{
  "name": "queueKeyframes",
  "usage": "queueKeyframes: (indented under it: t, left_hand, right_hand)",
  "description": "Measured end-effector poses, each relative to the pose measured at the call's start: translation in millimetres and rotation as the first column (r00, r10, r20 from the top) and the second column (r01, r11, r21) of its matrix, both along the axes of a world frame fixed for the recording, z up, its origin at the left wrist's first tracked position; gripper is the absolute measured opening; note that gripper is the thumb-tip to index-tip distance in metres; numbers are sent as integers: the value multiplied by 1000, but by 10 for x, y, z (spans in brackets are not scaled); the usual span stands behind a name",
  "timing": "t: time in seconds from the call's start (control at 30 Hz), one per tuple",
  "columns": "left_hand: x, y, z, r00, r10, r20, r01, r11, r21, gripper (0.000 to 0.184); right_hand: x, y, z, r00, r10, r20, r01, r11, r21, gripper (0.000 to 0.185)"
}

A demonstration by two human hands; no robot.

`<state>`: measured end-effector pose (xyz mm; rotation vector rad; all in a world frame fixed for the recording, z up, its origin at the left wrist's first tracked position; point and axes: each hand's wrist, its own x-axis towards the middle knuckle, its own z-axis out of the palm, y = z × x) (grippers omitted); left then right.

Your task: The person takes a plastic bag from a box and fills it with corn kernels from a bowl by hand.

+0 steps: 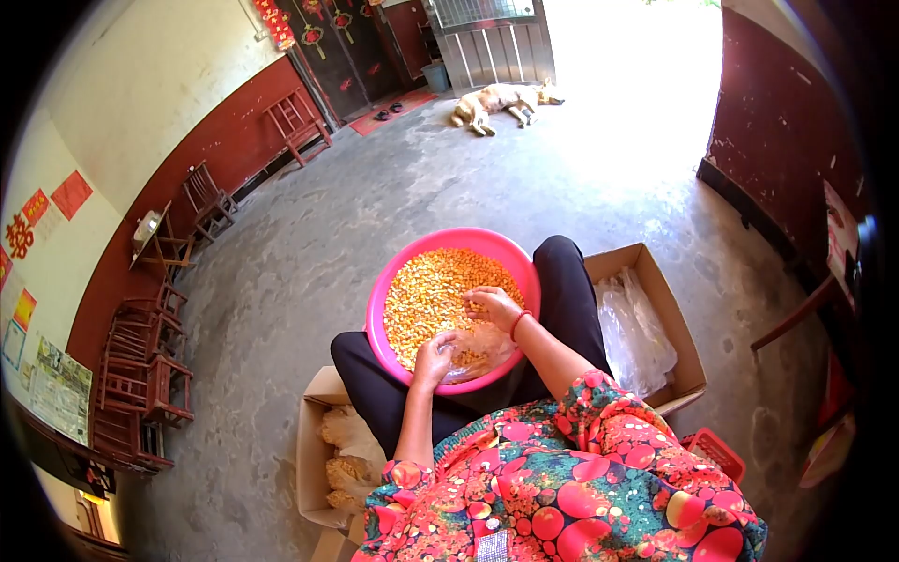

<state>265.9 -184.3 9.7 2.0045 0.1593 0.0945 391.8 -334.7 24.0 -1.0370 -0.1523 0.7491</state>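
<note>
A pink basin (375, 318) full of yellow-orange corn kernels (440, 281) rests on my lap. My left hand (434, 357) is closed on the edge of a clear plastic bag (482, 348), which lies over the near part of the basin. Just above the kernels, right of the basin's middle, is my right hand (493, 305), a red cord round its wrist. Its fingers are curled together; what is in them, if anything, is too small to make out.
To my right stands a cardboard box (688, 361) of clear plastic bags (637, 337). Another cardboard box (314, 440) on my left holds filled bags (351, 468). A dog (501, 101) lies near the doorway. Wooden chairs (140, 375) line the left wall.
</note>
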Motion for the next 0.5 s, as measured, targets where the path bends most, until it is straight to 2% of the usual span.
queueKeyframes:
  t: [0.03, 0.07, 0.13, 0.17, 0.23, 0.3, 0.43, 0.5]
  left_hand:
    - [-3, -7, 7, 1000, 0, -1, 0, 1000, 0, 25]
    - [-13, -23, 38, 1000, 18, -15, -18, 1000, -9, 25]
    - [-26, -40, 85, 999, 39, -32, -39, 999, -18, 26]
    - [-26, -39, 92, 999, 33, -24, -33, 999, 15, 26]
    - [-25, -38, 78, 1000, 27, -16, -27, 998, 48, 26]
    - [-15, -27, 14, 995, 70, 69, -75, 995, 65, 25]
    - [-7, -3, -11, 998, 58, 12, -59, 997, 41, 26]
    - [-19, -30, 14, 995, 84, 47, -86, 995, 46, 26]
  right_hand:
    - [-1, -11, 28, 1000, 8, -19, -6, 995, 104, 19]
    - [-16, -30, 84, 1000, 9, -20, -7, 995, 103, 19]
    - [-63, -61, 194, 984, 178, 5, -177, 969, 173, 19]
    - [-75, -56, 202, 984, 179, 5, -177, 969, 173, 19]
    - [-98, -46, 208, 922, 379, 75, -387, 904, 184, 22]
    - [-132, -34, 218, 900, 430, 67, -435, 886, 161, 23]
    - [-160, -39, 227, 832, 549, 72, -554, 822, 135, 22]
    - [-153, -13, 197, 771, 619, 148, -631, 774, 53, 23]
